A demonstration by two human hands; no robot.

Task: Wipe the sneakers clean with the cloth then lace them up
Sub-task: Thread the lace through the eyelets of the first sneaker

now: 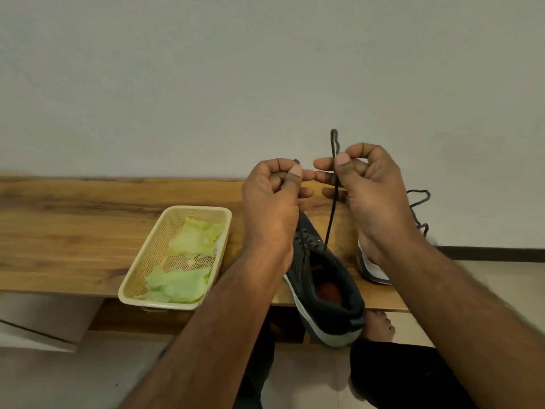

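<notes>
Right hand (373, 184): thumb and forefinger pinch the dark shoelace (331, 219) just below a small bight that stands up above the fingers.
Left hand (272, 196): thumb pressed to curled fingers, pinching the lace's other end; only a short dark tip shows above the thumb.
Lace run: from the right pinch it drops taut to the top eyelets of the near sneaker (324, 278).
Near sneaker: dark knit upper, pale sole, on the wooden bench (73, 231), heel overhanging the front edge, toe hidden behind the left hand.
Second sneaker (372, 268): just right of the first, mostly hidden by the right wrist; its lace lies in loose loops behind.
Cloths (180, 283): two pale green crumpled pieces in the cream plastic basket (135, 273), left of the shoes.
Handling, judged: lace is limp, thin and light, likely to slip; hold it near the tip or at the base of the loop. The shoe is light enough to shift under a pull.
Stage, judged: lacing; tying next.
</notes>
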